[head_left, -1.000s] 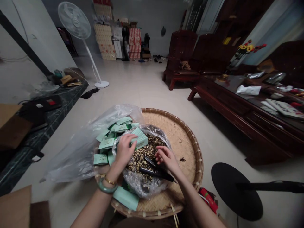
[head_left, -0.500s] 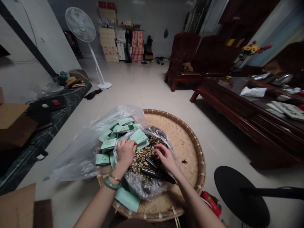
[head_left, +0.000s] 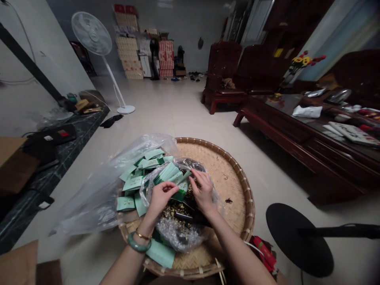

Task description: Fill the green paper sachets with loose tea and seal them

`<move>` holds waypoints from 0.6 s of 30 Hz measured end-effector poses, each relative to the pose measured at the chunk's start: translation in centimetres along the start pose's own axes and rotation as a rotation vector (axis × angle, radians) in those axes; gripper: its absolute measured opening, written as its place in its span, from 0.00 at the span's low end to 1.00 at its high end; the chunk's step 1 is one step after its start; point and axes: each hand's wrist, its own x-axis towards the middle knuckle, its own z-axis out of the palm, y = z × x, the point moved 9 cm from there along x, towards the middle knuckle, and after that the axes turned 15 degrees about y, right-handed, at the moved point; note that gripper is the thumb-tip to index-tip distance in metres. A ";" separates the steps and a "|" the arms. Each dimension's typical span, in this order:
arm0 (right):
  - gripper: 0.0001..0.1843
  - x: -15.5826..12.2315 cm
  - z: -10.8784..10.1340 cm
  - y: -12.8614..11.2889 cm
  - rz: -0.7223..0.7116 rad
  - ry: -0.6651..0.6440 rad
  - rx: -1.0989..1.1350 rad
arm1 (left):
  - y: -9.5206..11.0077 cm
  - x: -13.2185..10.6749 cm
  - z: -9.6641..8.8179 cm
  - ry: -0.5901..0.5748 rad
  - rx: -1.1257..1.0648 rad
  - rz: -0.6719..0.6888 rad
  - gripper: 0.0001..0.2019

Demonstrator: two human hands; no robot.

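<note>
Between my hands is a light green packet [head_left: 183,186] with a darker green end, held tilted over an open clear plastic bag [head_left: 181,235]. My left hand [head_left: 160,196] pinches its lower left end, while the fingers of my right hand [head_left: 203,190] close on its upper right edge. Dark and yellowish dried bits [head_left: 170,211] fill the bag. A black-handled tool [head_left: 184,217] lies on them, partly hidden under my right hand. Beside my left hand, a fanned stack of green packets [head_left: 168,172] rests on the bag. More loose green packets [head_left: 132,183] are heaped to the left.
Everything sits on a round woven bamboo tray [head_left: 251,198]. A large clear plastic sheet [head_left: 97,190] spreads off its left side. A black round stand base [head_left: 299,237] is at right, near a dark wooden table [head_left: 276,138]. A white fan [head_left: 126,109] stands farther back.
My right hand has moved up and left to a green packet now held between both hands. My left hand has turned to a pinch. The view has shifted slightly.
</note>
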 end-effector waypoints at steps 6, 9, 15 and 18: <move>0.06 0.2 -0.8 -0.2 -0.056 0.002 -0.030 | 0.1 -0.3 0.3 -0.012 -0.001 -0.003 0.11; 0.07 0.2 -0.4 -0.2 -0.029 -0.121 0.046 | 0.4 0.0 -0.1 0.000 0.057 0.065 0.10; 0.12 -1.4 1.6 2.5 0.488 -0.418 0.267 | -0.9 -0.3 0.9 -0.155 0.014 -0.085 0.15; 0.18 -3.0 2.9 2.4 0.697 -0.563 0.452 | -1.0 -1.1 2.0 -0.251 -0.068 -0.148 0.18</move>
